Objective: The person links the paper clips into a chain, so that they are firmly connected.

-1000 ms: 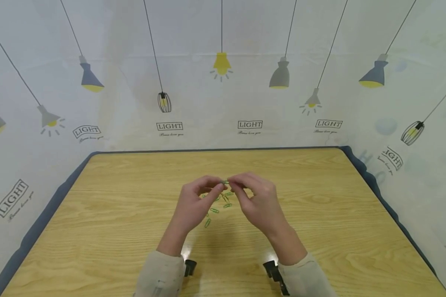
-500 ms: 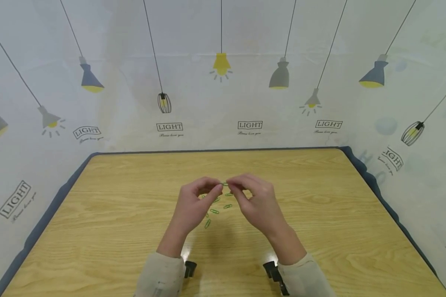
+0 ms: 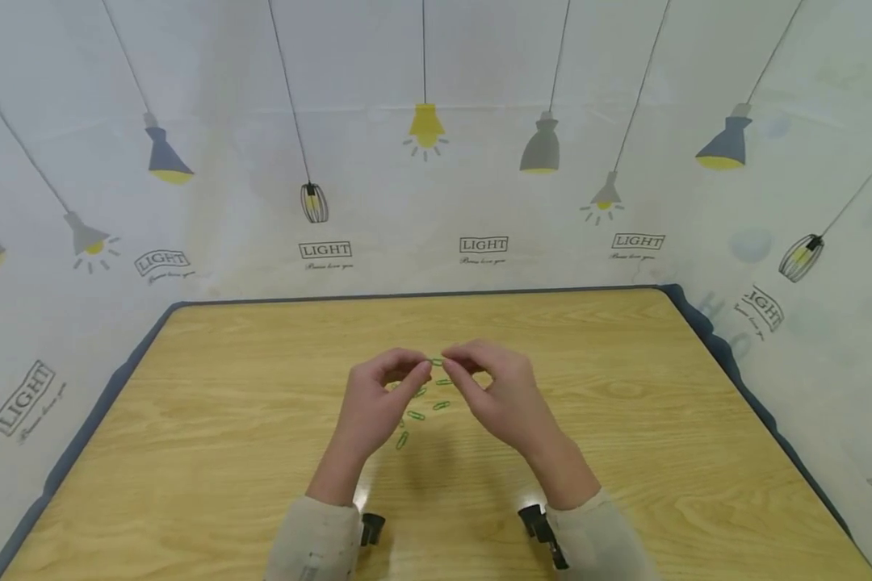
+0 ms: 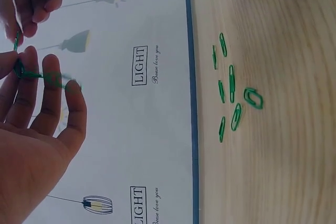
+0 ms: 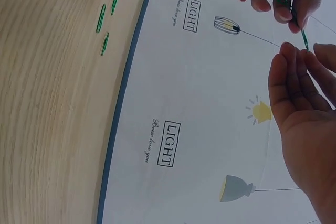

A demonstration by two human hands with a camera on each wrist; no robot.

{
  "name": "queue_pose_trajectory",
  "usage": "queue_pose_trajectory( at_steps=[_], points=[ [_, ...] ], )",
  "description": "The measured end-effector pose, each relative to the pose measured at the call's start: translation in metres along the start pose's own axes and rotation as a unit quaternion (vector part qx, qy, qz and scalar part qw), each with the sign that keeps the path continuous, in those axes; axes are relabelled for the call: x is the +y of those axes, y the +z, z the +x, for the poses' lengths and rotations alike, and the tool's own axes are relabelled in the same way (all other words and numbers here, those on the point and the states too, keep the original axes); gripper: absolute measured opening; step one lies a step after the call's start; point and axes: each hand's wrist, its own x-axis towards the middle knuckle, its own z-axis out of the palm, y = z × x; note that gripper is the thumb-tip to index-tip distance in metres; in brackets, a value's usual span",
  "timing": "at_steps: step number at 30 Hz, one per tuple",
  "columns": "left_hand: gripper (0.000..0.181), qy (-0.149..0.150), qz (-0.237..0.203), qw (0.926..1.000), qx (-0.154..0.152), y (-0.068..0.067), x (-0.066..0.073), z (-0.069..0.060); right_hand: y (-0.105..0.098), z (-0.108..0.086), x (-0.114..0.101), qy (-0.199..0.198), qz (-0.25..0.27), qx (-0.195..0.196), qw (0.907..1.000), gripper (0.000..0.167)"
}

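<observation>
Between the two hands, above the table, is a green paper clip [image 3: 437,362]. The left hand [image 3: 376,401] pinches one end with thumb and index finger; linked green clips [image 4: 55,79] run from that pinch across its other fingers in the left wrist view. Thumb and fingertips of the right hand [image 3: 505,393] are at the clip's other end, seen as a thin green clip [image 5: 304,39] in the right wrist view. Several loose green clips lie on the table beneath, among them one clip [image 3: 402,440] nearest the person and another [image 4: 253,98] in the left wrist view.
The wooden table [image 3: 698,420] has a dark blue edge along its back and sides. A pale wall covering [image 3: 378,161] printed with lamps stands behind it. Black wrist devices, such as the left one [image 3: 372,528], show beside both sleeves.
Two or more clips seen between the hands a second ago, below the fingertips, no longer show there. The fingertips are slightly farther apart, with more of the held clip visible. The head view has shifted slightly.
</observation>
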Motion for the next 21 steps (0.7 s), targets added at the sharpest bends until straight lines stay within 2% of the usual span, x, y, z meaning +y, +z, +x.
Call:
queue_pose_trajectory(
  at_steps=[4,7,10,14,18,19,21],
  points=[
    [0.016,-0.008,-0.002,1.0000,0.004,0.001,-0.001,0.004,-0.006,0.003,0.014,0.063,0.008,-0.045,0.9970,0.016],
    [0.016,-0.011,-0.006,0.9999,0.004,0.003,0.000,0.006,-0.005,0.006,0.029,0.135,0.017,-0.111,0.9844,0.020],
    [0.017,-0.012,-0.010,0.9999,-0.001,0.006,0.000,0.008,0.002,0.007,0.046,0.200,0.017,-0.193,0.9604,0.023],
    [0.021,-0.009,-0.009,0.9999,-0.008,0.010,-0.002,0.010,0.016,0.008,0.067,0.260,0.044,-0.284,0.9219,0.026],
    [0.022,-0.011,-0.002,0.9998,-0.014,0.015,-0.006,0.012,0.029,0.007,0.083,0.305,0.055,-0.340,0.8878,0.028],
    [0.021,-0.013,-0.001,0.9998,-0.015,0.016,-0.007,0.013,0.031,0.007,0.085,0.315,0.052,-0.347,0.8818,0.027],
    [0.019,-0.015,0.002,0.9997,-0.017,0.017,-0.009,0.014,0.034,0.006,0.090,0.324,0.039,-0.355,0.8762,0.025]
  ],
)
